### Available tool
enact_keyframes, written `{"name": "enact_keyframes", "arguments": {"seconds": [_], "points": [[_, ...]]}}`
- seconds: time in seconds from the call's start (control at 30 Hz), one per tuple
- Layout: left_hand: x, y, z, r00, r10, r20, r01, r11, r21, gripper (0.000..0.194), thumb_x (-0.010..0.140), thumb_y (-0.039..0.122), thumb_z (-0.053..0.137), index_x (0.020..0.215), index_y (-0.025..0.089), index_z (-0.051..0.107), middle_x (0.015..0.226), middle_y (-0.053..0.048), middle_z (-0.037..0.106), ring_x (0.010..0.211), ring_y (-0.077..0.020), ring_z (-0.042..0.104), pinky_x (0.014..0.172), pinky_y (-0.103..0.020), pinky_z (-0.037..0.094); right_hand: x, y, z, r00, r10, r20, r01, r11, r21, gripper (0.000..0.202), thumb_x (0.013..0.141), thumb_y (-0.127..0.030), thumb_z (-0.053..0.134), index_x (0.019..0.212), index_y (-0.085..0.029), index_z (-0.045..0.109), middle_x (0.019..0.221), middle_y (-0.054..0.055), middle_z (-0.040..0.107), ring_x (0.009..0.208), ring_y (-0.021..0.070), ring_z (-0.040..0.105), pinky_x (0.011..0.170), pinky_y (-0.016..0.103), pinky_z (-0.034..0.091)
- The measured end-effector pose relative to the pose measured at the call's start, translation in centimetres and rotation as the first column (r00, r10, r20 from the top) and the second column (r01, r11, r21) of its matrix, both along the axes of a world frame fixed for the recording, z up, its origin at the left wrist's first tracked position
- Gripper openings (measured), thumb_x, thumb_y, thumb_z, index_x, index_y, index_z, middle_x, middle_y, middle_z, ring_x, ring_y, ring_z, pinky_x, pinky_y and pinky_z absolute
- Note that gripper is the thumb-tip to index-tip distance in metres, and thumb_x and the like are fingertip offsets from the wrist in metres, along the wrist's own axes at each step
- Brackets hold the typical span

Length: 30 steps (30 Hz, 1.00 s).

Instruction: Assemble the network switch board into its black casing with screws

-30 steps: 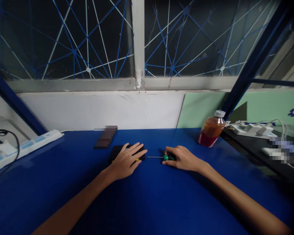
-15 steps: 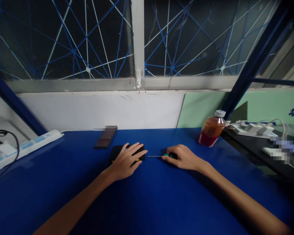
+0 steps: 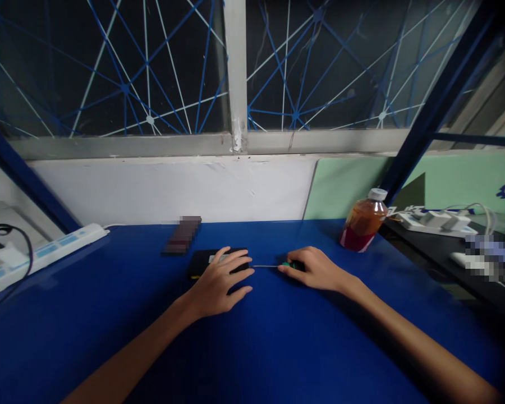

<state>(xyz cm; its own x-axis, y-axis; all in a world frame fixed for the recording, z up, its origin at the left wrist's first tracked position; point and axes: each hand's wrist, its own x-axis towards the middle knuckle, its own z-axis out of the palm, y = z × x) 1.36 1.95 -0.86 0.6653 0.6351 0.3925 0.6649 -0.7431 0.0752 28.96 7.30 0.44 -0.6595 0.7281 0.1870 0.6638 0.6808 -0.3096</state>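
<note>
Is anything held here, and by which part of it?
The right hand holds a screwdriver by its green and black handle. The left hand rests spread on a black case, not visibly gripping it.

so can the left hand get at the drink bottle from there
Probably not directly: the right hand, holding the green-handled screwdriver, sits between the left hand and the drink bottle, so a detour looks needed.

On the table [image 3: 252,348], the screwdriver [image 3: 266,266] is right of the case [image 3: 198,264], the bottle [image 3: 363,222] behind and farther right.
</note>
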Motion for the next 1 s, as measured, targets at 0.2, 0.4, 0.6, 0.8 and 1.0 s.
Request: {"name": "enact_keyframes", "arguments": {"seconds": [0.2,0.4,0.6,0.8,1.0], "points": [[0.1,-0.1,-0.1,1.0,-0.003,-0.002,0.003,1.0,-0.016,0.036,0.091,0.03,0.052,0.127,0.023,0.053,0.128,-0.008,0.059,0.13,-0.0278,0.043,0.111,-0.058,0.023,0.0,0.0,0.1,1.0,0.007,-0.027,-0.007,1.0,-0.009,0.045,0.092,-0.053,0.042,0.067,-0.018,0.056,0.058,0.0,0.055,0.052,0.0103,0.043,0.054,0.027,0.025],[0.2,-0.1,0.0,1.0,0.008,-0.002,-0.008,1.0,-0.012,0.036,0.092,0.029,0.051,0.127,0.021,0.052,0.13,-0.008,0.058,0.131,-0.0269,0.042,0.111,-0.055,0.024,0.1,0.0,0.5,0.999,-0.002,-0.045,0.001,1.0,-0.009,0.045,0.091,-0.053,0.043,0.065,-0.018,0.054,0.056,-0.001,0.051,0.051,0.0096,0.04,0.053,0.026,0.025],[0.1,0.0,-0.1,1.0,0.01,-0.013,-0.01,1.0,0.0,0.037,0.093,0.029,0.049,0.128,0.02,0.052,0.129,-0.009,0.058,0.13,-0.0271,0.043,0.111,-0.054,0.026,0.2,0.1,0.5,0.999,0.0,-0.047,0.0,1.0,-0.01,0.045,0.091,-0.051,0.044,0.065,-0.017,0.056,0.055,-0.001,0.051,0.05,0.0094,0.039,0.053,0.027,0.024],[0.4,0.2,-0.6,0.999,0.026,-0.041,-0.026,1.0,0.009,0.042,0.095,0.031,0.046,0.136,0.021,0.044,0.136,-0.01,0.053,0.132,-0.0278,0.041,0.11,-0.055,0.027,0.7,0.5,0.8,0.999,0.002,-0.053,-0.002,1.0,-0.01,0.046,0.091,-0.052,0.045,0.064,-0.017,0.057,0.053,-0.002,0.049,0.049,0.0093,0.036,0.052,0.027,0.023],[1.1,0.2,-1.2,0.985,0.063,-0.158,-0.062,0.998,0.014,0.055,0.098,0.035,0.039,0.148,0.02,0.022,0.153,-0.012,0.028,0.142,-0.0302,0.022,0.113,-0.057,0.018,1.9,1.3,1.3,0.994,-0.065,-0.087,0.069,0.997,0.041,0.047,0.091,-0.052,0.044,0.061,-0.017,0.056,0.051,-0.003,0.043,0.05,0.0098,0.033,0.052,0.027,0.023]]}}
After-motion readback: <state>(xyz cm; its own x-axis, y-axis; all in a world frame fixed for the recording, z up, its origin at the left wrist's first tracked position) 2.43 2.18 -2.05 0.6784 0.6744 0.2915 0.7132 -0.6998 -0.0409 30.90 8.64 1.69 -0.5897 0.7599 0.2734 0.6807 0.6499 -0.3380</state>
